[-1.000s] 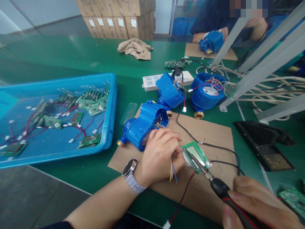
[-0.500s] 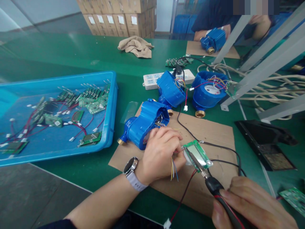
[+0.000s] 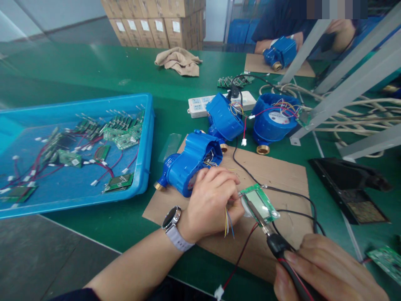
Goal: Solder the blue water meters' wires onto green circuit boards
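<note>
My left hand [image 3: 210,201], with a watch on its wrist, is closed in a pinch on thin coloured wires [image 3: 228,221] at the left edge of a small green circuit board [image 3: 259,203] with a display. The board lies on a brown cardboard sheet [image 3: 275,175]. My right hand [image 3: 328,271] grips a black-handled soldering iron [image 3: 275,242]; its metal tip lies across the board toward the wires. A blue water meter body [image 3: 188,165] sits just behind my left hand, its wires leading toward the board.
A blue tray [image 3: 142,138] of several circuit boards stands at left. Two more blue meters [image 3: 272,119] and a white power strip [image 3: 200,104] lie behind the cardboard. A black stand [image 3: 351,184], metal struts and cables sit at right. Another person holds a blue meter [image 3: 280,52] at the far side.
My right hand and the soldering iron have slid slightly left and down along the board. My left hand keeps its pinch on the wires.
</note>
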`<state>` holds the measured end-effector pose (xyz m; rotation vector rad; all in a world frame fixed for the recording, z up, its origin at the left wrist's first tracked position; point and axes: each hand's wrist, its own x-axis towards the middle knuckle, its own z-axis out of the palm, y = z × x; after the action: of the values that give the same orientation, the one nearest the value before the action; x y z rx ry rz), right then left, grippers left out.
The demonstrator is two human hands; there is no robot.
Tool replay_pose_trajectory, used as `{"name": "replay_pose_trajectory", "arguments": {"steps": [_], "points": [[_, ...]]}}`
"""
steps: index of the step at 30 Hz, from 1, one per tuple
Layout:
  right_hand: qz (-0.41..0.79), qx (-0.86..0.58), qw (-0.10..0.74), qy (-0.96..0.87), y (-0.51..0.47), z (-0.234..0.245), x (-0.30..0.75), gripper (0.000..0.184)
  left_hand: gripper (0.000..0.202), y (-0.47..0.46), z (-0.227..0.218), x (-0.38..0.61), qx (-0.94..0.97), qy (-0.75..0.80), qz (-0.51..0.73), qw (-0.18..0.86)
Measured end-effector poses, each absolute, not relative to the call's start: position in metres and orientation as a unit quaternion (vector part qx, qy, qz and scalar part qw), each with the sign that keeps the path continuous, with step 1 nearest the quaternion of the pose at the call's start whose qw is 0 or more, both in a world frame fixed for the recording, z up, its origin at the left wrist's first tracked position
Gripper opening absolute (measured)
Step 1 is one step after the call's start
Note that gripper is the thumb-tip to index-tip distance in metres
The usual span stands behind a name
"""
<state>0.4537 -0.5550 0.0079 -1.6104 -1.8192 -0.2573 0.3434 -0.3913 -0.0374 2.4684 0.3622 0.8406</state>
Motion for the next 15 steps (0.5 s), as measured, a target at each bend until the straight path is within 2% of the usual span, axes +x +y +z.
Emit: {"name": "replay_pose_trajectory", "arguments": {"steps": [9,15], "points": [[-0.118,-0.613,0.310,-0.717,-0.556,0.005,0.454,0.009,0.014,-0.391,-0.036,0.343,0.907,0.129,0.309,0.253],[-0.108,-0.623,0.316,-0.707,-0.562,-0.002,0.452,0.020,0.014,-0.391,-0.037,0.343,0.909,0.131,0.305,0.252]]}}
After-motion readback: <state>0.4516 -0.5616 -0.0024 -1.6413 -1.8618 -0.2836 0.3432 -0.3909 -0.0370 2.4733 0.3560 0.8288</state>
